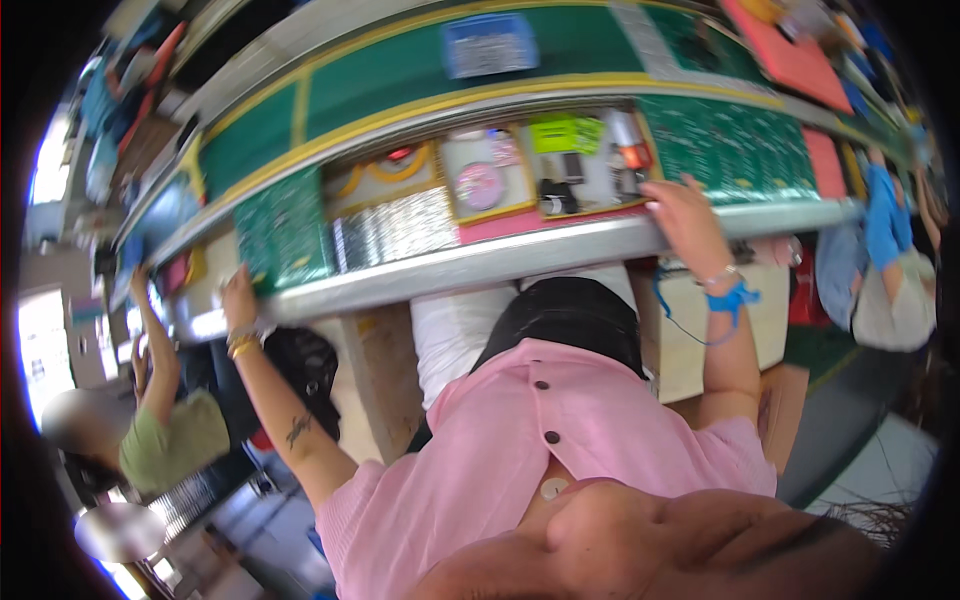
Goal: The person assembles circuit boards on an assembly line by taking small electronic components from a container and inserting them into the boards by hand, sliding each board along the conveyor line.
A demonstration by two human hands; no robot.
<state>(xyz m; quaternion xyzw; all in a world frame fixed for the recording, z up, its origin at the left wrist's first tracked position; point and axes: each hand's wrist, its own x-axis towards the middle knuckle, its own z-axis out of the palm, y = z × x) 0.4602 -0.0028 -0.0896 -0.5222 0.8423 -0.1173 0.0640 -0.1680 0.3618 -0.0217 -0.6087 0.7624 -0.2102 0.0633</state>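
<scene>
My right hand (690, 228) is at the front edge of the workbench (545, 250), beside an open tray of small items. Its fingers are apart and nothing shows in them. My left hand (240, 300) is at the same silvery edge further left, by a green panel (285, 228); motion smears its fingers. Between my hands lie a pink round object (479, 186), yellow-green labels (553, 134), a black item (557, 198) and a shiny silver sheet (395, 232). Another green panel (735, 150) lies beyond my right hand.
A blue bin (490, 46) with silvery contents stands on the green far strip of the bench. At left a co-worker in a green top (175, 440) reaches toward the bench. A wooden box (375, 375) and a pale cabinet (710, 325) stand under the near edge.
</scene>
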